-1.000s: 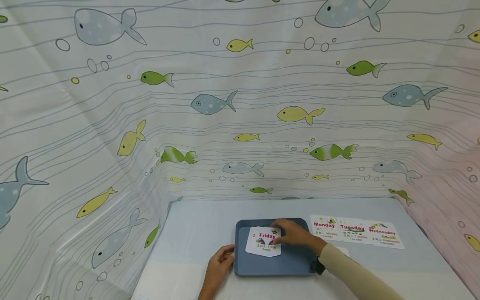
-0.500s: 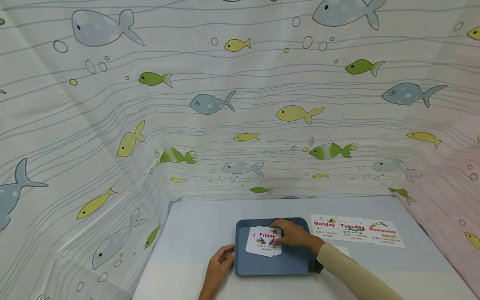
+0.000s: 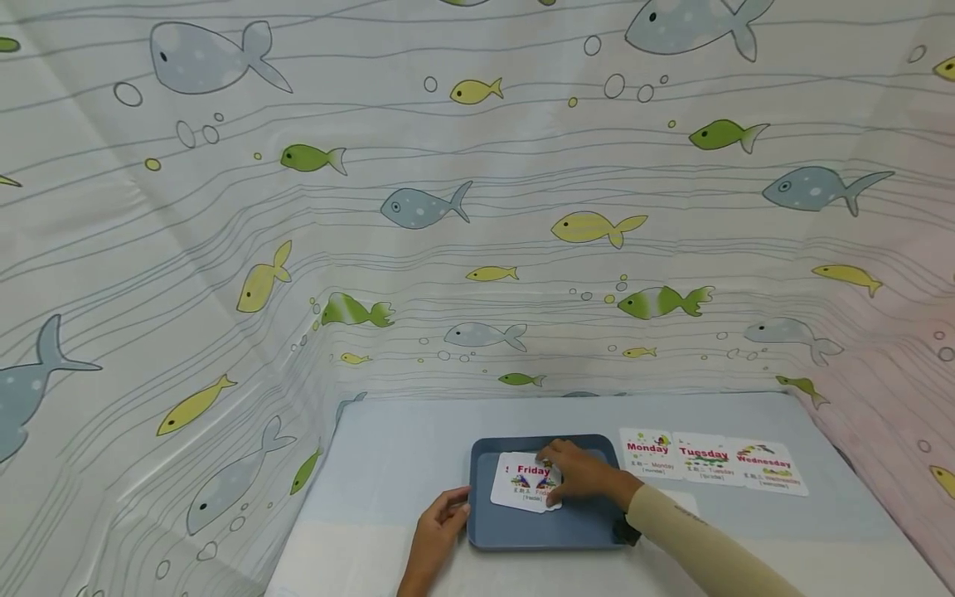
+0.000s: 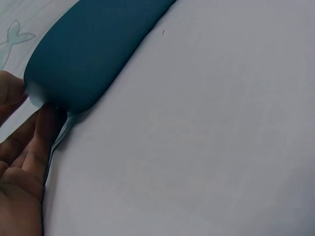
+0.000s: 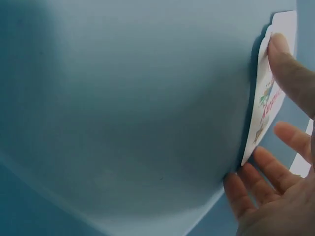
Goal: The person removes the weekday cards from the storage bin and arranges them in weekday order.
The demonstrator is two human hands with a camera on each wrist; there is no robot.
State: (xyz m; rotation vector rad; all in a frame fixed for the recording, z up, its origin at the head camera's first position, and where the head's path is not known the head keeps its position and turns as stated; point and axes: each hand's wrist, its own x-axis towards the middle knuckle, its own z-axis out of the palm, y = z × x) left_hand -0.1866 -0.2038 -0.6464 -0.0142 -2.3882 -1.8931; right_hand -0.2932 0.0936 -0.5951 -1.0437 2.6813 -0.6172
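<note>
A blue-grey tray (image 3: 540, 532) lies on the table, bearing a slightly fanned stack of white day-of-the-week cards (image 3: 522, 482) with Friday on top. My left hand (image 3: 436, 531) holds the tray's left rim; in the left wrist view, its fingers (image 4: 47, 123) meet the tray's edge (image 4: 78, 59). Across the stack's right side reaches my right hand (image 3: 585, 475). The right wrist view has its thumb (image 5: 283, 54) on the cards (image 5: 266, 98) and the other fingertips at their opposite edge, so it grips the stack between them. The hand hides part of the top card.
Right of the tray, Monday (image 3: 647, 452), Tuesday (image 3: 703, 456) and Wednesday (image 3: 766, 466) cards lie in a row. Another white card (image 3: 684, 500) shows partly behind the right sleeve (image 3: 701, 539). A fish-patterned curtain (image 3: 537, 249) rises behind the table (image 3: 388, 464).
My right thumb has slid down toward the lower right corner of the stack, and that hand has shifted slightly. The left hand stays on the tray's rim.
</note>
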